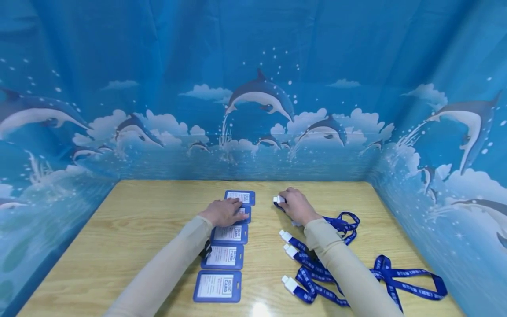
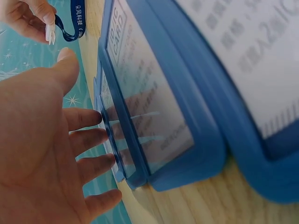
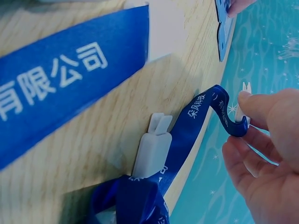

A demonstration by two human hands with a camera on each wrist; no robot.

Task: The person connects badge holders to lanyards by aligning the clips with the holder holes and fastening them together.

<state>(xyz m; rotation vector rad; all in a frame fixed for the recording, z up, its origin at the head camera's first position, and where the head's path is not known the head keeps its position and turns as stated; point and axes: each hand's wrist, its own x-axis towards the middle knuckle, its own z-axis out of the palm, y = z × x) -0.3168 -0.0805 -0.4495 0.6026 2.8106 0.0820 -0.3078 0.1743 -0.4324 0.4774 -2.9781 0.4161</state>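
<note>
1. Right hand (image 1: 297,206): fingers gripping, thumb and fingers pinched a white clip (image 3: 245,105) at the end of a blue lanyard (image 3: 189,123). Held clip was at the far part of the tabletop (image 1: 158,211), right of the farthest card holder (image 1: 245,198), well apart from it.
2. Held lanyard bent in a curve just below the clip, then ran back toward the other straps; white lettering on it.
3. Left hand (image 1: 223,212): fingers straight and spread, gripping nothing, over the far end of the card holder column. Fingertips were at the farthest holder and the one before it; could not tell how firmly they touched.
4. Card holders: five, blue frames, white inserts reading "ID/IC CARD", flat in a column left of the lanyards. Nearest holder (image 1: 218,286) was fully visible; the fourth one out (image 1: 246,215) was partly covered by the left hand.
5. Other lanyards (image 1: 317,275): lay right of the holders, overlapping, partly hidden by the right sleeve (image 1: 348,268); exact count unclear. Three white clips (image 1: 290,251) lay in a rough row, ends toward the holders. One loop (image 1: 412,281) spread out at the right side.
6. Left sleeve (image 1: 166,264) and right sleeve: both beige. Blue dolphin-print curtain (image 1: 253,154) stood behind the tabletop and on both sides.
</note>
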